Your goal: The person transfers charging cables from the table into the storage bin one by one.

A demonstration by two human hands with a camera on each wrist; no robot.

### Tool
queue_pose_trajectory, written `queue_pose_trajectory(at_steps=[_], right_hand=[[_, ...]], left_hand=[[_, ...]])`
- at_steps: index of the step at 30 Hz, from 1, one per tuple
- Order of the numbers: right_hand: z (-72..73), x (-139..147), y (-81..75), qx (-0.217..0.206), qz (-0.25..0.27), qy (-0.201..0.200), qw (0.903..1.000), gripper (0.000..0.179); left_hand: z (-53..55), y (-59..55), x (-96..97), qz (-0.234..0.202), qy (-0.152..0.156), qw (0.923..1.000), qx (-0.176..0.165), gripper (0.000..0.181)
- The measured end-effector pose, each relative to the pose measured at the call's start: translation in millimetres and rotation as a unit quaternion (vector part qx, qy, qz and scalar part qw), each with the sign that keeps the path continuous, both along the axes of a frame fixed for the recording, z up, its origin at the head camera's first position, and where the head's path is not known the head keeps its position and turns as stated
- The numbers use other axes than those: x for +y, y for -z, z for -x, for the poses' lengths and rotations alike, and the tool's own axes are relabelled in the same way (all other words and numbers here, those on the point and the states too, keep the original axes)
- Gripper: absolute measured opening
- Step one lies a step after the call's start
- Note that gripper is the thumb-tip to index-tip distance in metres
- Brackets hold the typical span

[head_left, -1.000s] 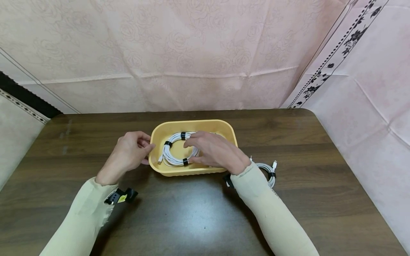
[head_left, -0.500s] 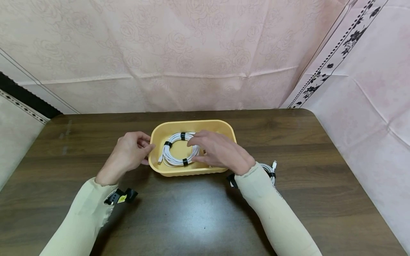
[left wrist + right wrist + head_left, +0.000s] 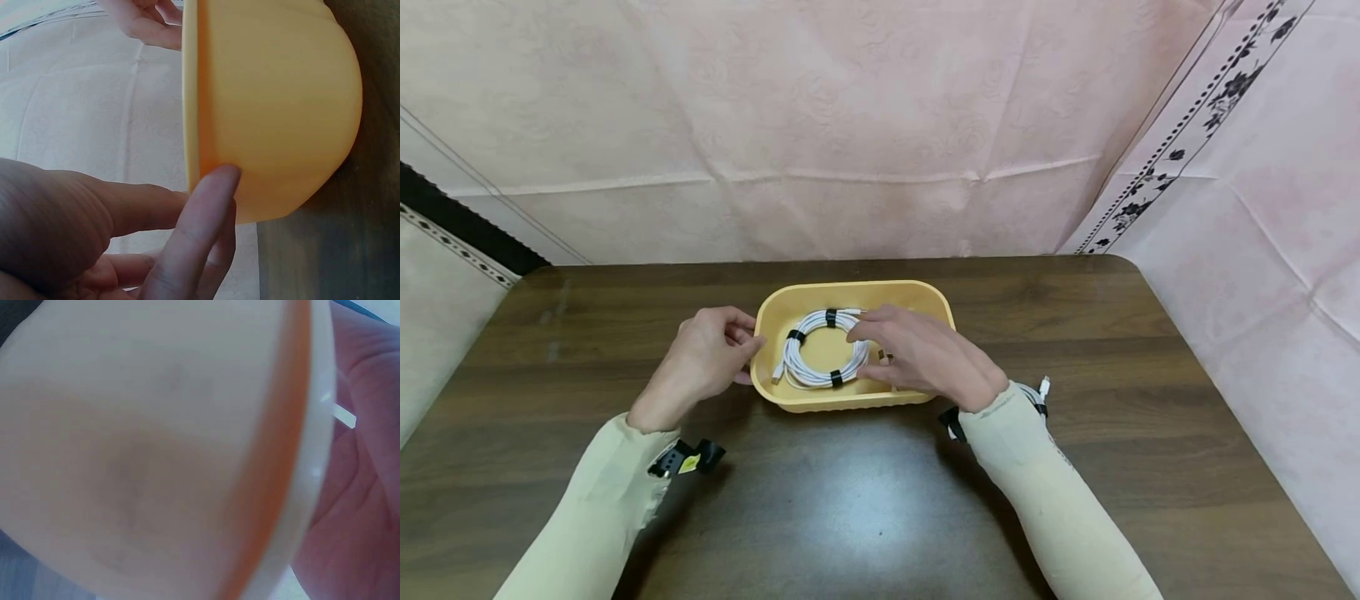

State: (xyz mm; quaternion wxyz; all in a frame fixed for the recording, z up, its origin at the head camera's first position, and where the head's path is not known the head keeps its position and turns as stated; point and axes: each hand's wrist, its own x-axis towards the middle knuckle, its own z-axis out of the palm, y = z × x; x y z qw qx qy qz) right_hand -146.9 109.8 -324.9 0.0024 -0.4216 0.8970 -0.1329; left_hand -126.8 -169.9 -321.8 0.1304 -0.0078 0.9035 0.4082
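A yellow plastic bin (image 3: 872, 287) sits on the table. My left hand (image 3: 715, 354) pinches its left rim, with a thumb over the edge and fingers (image 3: 206, 200) against the outer wall. Inside lies a coil of white cable (image 3: 797, 367) bound with black straps. My right hand (image 3: 921, 354) reaches over the right half of the bin, its thumb and fingers spread apart. A metal-ended plug (image 3: 883, 357) shows in the gap between them. In the right wrist view a white strip (image 3: 345, 416) shows beside the palm, while the bin wall hides the fingertips.
Another white cable coil (image 3: 1037, 398) lies on the brown wooden table (image 3: 1112, 358) right of the bin, partly hidden by my right sleeve. Behind the table's far edge hangs a pale pink floral cloth (image 3: 850, 125).
My right hand has shifted slightly right, away from the strapped coil, baring the plug between its fingers and thumb. My left hand keeps its hold on the bin's rim.
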Motion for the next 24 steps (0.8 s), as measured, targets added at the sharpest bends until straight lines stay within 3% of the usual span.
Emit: queue_pose_trajectory(at_steps=[24], right_hand=[[-3.9, 12, -1.6, -0.011, -0.015, 0.034, 0.9993, 0.036]], left_hand=[[1.3, 1.0, 0.6, 0.003, -0.001, 1.0000, 0.001, 0.032]])
